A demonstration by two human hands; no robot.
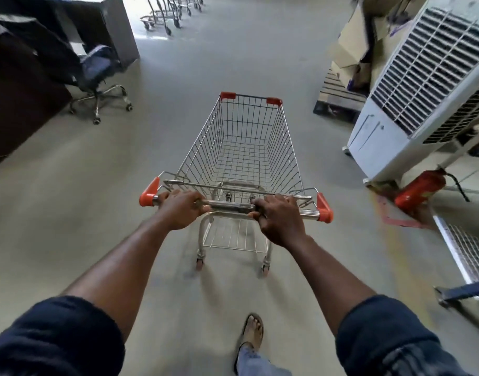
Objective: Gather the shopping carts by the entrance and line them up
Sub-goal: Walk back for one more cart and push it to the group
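With left hand [182,210] and right hand [279,217] gripping the handle [230,206] of the cart [249,123], steer straight, clear of the air cooler [423,85], toward what seem parked carts [163,16] ahead.

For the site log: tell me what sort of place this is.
Probably a shop's entrance or stock area. The left hand and right hand grip a shopping cart; more carts stand in a row ahead; cardboard boxes are piled on a pallet beside a big air cooler.
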